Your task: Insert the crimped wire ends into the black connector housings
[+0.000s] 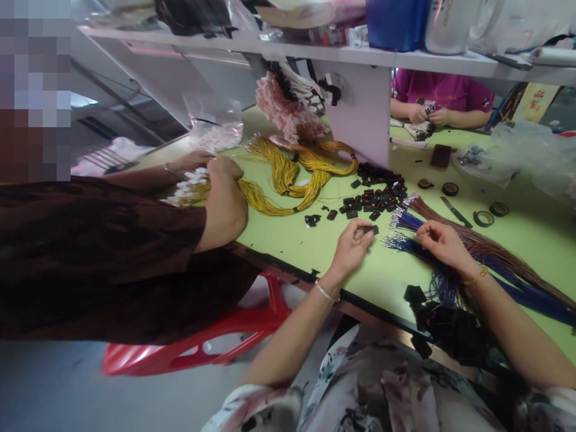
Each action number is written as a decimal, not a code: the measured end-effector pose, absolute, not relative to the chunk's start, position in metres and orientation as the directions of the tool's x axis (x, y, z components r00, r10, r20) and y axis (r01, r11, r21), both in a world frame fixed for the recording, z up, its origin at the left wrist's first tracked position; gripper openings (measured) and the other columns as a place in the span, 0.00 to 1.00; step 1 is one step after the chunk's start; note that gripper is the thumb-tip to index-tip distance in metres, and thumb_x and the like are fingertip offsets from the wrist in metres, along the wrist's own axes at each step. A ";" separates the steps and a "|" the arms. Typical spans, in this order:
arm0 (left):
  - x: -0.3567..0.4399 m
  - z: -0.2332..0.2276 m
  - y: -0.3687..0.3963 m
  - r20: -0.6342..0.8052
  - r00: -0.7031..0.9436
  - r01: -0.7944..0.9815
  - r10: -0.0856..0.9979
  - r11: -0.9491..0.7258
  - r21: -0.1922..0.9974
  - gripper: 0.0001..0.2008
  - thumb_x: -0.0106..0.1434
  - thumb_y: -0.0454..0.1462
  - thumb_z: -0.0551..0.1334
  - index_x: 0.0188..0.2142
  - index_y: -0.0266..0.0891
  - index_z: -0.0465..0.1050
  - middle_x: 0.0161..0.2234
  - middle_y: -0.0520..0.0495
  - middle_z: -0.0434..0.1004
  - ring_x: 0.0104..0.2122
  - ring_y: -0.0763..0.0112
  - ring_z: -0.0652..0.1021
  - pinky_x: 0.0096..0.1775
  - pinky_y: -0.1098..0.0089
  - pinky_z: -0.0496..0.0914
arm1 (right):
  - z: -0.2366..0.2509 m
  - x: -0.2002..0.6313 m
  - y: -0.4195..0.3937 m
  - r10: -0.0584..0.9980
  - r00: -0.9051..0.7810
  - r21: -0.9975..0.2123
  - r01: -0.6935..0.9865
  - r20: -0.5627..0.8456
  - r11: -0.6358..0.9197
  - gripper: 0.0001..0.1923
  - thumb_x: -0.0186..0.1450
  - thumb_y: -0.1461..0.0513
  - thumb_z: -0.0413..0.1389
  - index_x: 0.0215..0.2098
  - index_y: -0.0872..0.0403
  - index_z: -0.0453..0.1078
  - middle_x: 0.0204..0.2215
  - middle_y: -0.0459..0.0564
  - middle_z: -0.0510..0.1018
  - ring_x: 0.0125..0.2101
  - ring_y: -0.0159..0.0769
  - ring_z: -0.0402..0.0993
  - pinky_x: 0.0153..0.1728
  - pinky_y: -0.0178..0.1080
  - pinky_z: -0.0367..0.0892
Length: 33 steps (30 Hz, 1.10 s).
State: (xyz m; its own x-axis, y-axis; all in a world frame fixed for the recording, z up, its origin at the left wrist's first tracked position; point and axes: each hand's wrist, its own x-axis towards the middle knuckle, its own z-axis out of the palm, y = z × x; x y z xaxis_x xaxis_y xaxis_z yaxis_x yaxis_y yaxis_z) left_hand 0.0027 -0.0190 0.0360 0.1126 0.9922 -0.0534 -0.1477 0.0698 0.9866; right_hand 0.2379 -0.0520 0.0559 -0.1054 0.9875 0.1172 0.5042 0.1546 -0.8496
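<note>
My left hand (351, 247) pinches a small black plastic connector housing (371, 229) between thumb and fingers, above the green tabletop. To its right, my right hand (443, 243) is closed with thumb and fingertips together, over a bundle of blue wires (407, 243) with metal terminals at their ends. Whatever is between those fingertips is too small to make out. Brown wires (477, 240) lie beside the blue ones. Behind my left hand is a loose pile of black connector housings (375, 195). More black pieces (454, 327) with wires lie near the table edge, below my right hand.
A co-worker (112, 258) at my left handles yellow wires (288, 180) with white connectors. Tape rolls (483, 218) and a knife (455, 212) lie to the right. Another person (441, 99) works across the table. A loaded shelf (315, 53) spans above; a red stool (193, 342) stands below.
</note>
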 end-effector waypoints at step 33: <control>0.058 0.015 -0.042 -0.277 0.500 -0.557 0.821 0.549 0.623 0.11 0.53 0.29 0.65 0.37 0.36 0.70 0.35 0.48 0.73 0.33 0.77 0.73 0.37 0.74 0.67 | 0.031 0.218 -0.062 0.991 -0.064 -0.759 0.638 0.121 0.134 0.09 0.56 0.61 0.52 0.20 0.55 0.64 0.16 0.41 0.65 0.18 0.26 0.56 0.21 0.31 0.51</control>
